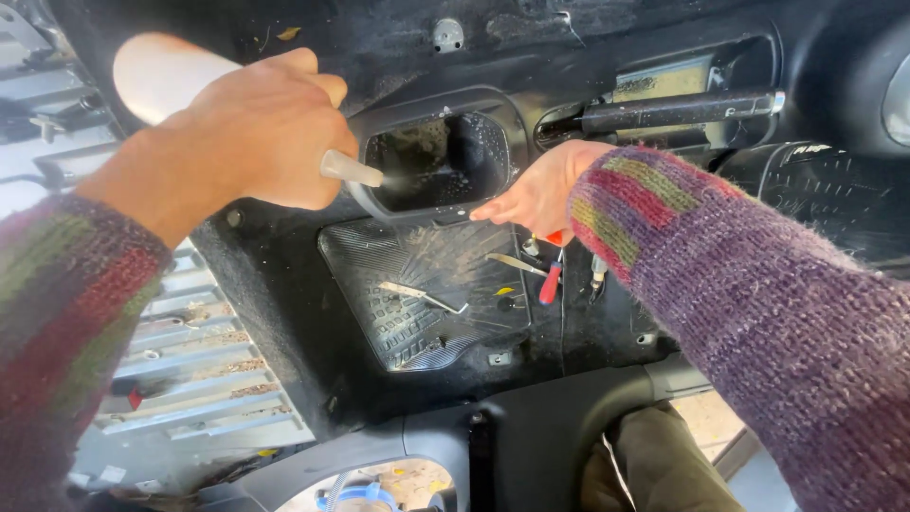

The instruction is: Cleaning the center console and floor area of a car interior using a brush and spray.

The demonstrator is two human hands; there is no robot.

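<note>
My left hand [251,133] grips a white spray bottle [166,74] and points its nozzle [353,171] at a dark recessed pocket [436,161] in a car's black carpeted floor. The pocket looks wet and speckled. My right hand [536,194] rests at the pocket's right lower rim, fingers together and pressed down on the rim; whether it holds anything is hidden. Both arms wear striped purple knit sleeves.
A black ribbed rubber mat [427,294] lies below the pocket with a metal tool [422,296] on it. A red-handled screwdriver [551,280] and other small tools lie right of it. A black lever [678,112] sits upper right. A metal sill [194,370] is at left.
</note>
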